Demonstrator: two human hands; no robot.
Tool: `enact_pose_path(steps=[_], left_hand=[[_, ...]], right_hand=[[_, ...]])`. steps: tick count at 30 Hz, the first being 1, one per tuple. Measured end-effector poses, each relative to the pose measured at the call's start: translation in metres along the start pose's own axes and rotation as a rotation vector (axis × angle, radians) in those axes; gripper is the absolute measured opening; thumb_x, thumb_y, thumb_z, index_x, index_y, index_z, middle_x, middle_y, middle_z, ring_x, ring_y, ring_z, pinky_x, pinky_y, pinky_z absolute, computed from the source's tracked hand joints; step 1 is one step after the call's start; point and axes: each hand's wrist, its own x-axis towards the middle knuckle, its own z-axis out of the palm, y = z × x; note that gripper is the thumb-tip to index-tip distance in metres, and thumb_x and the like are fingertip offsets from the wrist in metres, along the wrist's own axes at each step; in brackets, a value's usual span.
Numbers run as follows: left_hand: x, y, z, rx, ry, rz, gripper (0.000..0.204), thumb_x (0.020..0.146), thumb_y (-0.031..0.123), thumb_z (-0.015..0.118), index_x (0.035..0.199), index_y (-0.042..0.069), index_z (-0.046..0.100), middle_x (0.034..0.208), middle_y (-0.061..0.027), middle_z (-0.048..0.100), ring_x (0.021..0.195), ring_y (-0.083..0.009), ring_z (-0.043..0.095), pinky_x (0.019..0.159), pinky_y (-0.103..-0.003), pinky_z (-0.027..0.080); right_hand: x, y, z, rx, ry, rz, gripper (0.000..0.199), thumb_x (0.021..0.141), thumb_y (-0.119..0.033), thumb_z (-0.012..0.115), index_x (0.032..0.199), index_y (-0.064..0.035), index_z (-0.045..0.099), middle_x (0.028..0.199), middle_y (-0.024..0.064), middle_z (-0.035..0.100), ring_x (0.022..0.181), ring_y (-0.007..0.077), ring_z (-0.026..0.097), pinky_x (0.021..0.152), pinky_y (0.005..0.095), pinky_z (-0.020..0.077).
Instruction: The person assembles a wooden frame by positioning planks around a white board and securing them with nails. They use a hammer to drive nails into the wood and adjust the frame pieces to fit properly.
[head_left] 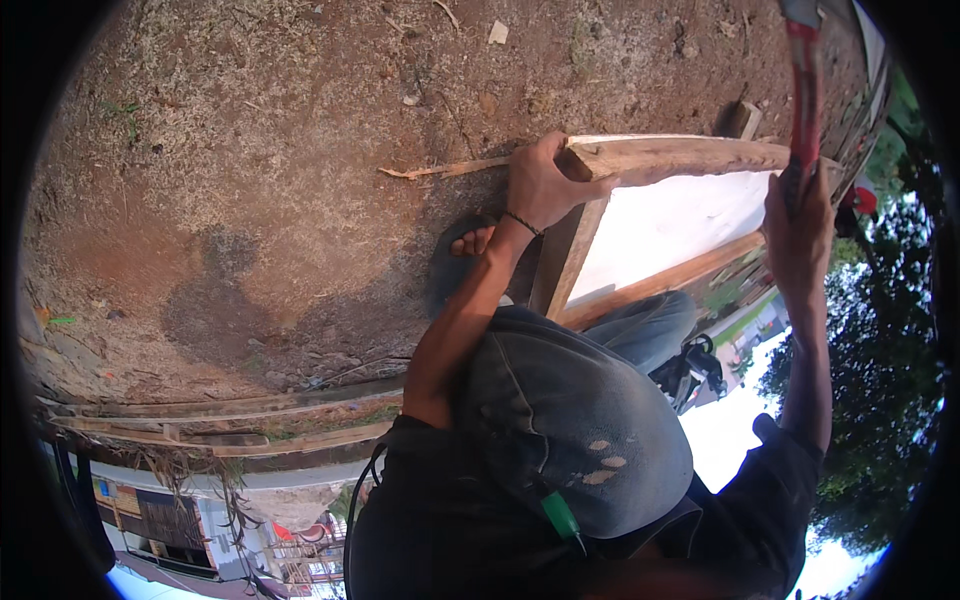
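Observation:
A wooden frame [690, 155] with a white panel [665, 225] set inside it stands tilted in front of my knees. At the frame's near left corner, my left hand [548, 188] grips the wood, thumb over the edge and fingers on the outer side. To the right, my right hand [800, 225] is raised, wrapped round the red and black handle of a hammer [805, 100]. The hammer's head is partly cut off by the upper edge of the view. No nail can be made out at the frame's corner.
Bare brown soil [280, 150] with wood shavings spreads to the left. A thin wood strip [450, 168] lies beside my left hand, and a small wood block [745, 120] stands past the frame. Long timber pieces [230, 408] lie at lower left. My sandalled foot [465, 245] is close to the frame.

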Motion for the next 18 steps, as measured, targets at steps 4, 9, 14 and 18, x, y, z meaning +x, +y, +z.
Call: enact_pose_path(steps=[4,9,14,18], left_hand=[[0.010,0.008,-0.003,-0.014,0.008,0.012,0.060,0.066,0.049,0.091,0.091,-0.002,0.071,0.081,-0.0082,0.074,0.072,-0.0128,0.069,0.067,-0.030,0.056],[0.001,0.001,-0.005,0.060,0.014,0.023,0.059,0.066,0.049,0.091,0.088,-0.001,0.070,0.080,-0.0081,0.074,0.071,-0.0126,0.068,0.066,-0.030,0.056],[0.001,0.012,-0.009,0.037,-0.064,-0.072,0.060,0.065,0.050,0.092,0.088,-0.001,0.070,0.079,-0.0096,0.074,0.072,-0.0137,0.070,0.066,-0.031,0.057],[-0.005,0.002,-0.008,0.005,0.013,-0.016,0.061,0.064,0.051,0.092,0.087,-0.001,0.069,0.076,-0.0079,0.072,0.068,-0.0127,0.067,0.063,-0.031,0.055]], right_hand=[[0.002,0.003,-0.030,-0.508,-0.578,-0.134,0.012,0.094,-0.006,0.061,0.097,-0.0001,0.051,0.067,0.0204,0.058,0.063,0.0424,0.058,0.059,0.0431,0.0468],[0.030,-0.017,-0.035,0.062,0.111,0.124,0.019,0.099,-0.014,0.064,0.095,-0.0008,0.051,0.068,0.0006,0.056,0.056,0.0109,0.054,0.054,0.0289,0.0439],[-0.007,0.017,-0.021,-0.379,-0.505,-0.030,0.018,0.091,-0.002,0.061,0.107,-0.0003,0.053,0.073,0.0232,0.060,0.069,0.0414,0.061,0.066,0.0465,0.0480],[0.033,-0.015,-0.060,-0.339,-0.115,-0.012,0.019,0.098,-0.012,0.066,0.113,-0.0024,0.060,0.073,0.0034,0.059,0.065,0.0134,0.054,0.060,0.0328,0.0459]])
